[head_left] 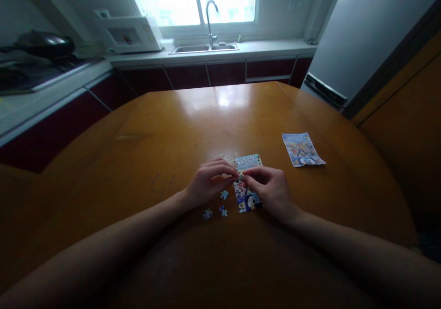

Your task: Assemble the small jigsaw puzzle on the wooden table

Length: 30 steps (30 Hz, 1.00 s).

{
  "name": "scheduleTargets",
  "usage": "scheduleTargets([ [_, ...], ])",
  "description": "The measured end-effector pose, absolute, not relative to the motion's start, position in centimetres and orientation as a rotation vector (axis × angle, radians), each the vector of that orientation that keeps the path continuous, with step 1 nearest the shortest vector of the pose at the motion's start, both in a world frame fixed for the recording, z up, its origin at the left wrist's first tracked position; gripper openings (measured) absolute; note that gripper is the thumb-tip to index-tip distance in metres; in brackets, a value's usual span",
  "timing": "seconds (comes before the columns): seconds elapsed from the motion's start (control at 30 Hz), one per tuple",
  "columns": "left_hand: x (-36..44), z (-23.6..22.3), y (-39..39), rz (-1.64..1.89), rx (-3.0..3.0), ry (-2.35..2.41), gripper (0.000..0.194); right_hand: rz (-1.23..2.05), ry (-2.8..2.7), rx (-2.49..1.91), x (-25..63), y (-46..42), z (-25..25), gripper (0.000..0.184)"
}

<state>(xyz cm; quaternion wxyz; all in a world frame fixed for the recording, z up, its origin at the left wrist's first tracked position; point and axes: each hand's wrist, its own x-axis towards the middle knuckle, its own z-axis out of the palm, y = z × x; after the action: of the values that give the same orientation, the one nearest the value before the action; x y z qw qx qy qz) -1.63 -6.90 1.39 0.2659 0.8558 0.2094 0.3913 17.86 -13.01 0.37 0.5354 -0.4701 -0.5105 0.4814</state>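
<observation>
A partly joined jigsaw puzzle [248, 162] lies on the wooden table, its upper and lower parts showing and its middle partly covered by my fingers. Over that middle, a small puzzle piece [240, 177] sits between my fingertips. My left hand [212, 180] closes on it from the left with thumb and index finger, and my right hand [270, 189] pinches it from the right. Near my left wrist lie a light blue loose piece [224, 195], a purple and white piece [223, 211] and a darker mixed-colour piece [207, 214].
A creased picture sheet [303, 150] lies to the right on the round wooden table [165, 129]. Beyond stand a counter with a sink [193, 48], a microwave [129, 35] and a pan [44, 43] on the stove. A fridge [365, 33] is at the right.
</observation>
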Motion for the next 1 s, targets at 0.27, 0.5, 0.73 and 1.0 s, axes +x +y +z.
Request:
scheduleTargets([
  [0.27, -2.0, 0.9, -5.7, 0.988, 2.157, 0.88, 0.009, 0.828, -1.377, -1.199, 19.1, -11.7, 0.8, 0.014],
  [0.5, -2.0, 0.4, -5.0, 0.805, 2.178, 0.951, 0.007, 0.592, -1.504, -1.277, 21.0, -9.1, -0.3, 0.016],
  [0.73, -1.7, 0.5, -5.0, 0.826, 2.228, 0.85, 0.006, 0.56, -1.586, -1.283, 20.5, -9.0, -1.1, 0.018],
  [1.0, -1.7, 0.6, -5.0, 0.792, 2.265, 0.886, 0.007, 0.559, -1.607, -1.278, 20.5, -8.9, -1.2, 0.018],
])
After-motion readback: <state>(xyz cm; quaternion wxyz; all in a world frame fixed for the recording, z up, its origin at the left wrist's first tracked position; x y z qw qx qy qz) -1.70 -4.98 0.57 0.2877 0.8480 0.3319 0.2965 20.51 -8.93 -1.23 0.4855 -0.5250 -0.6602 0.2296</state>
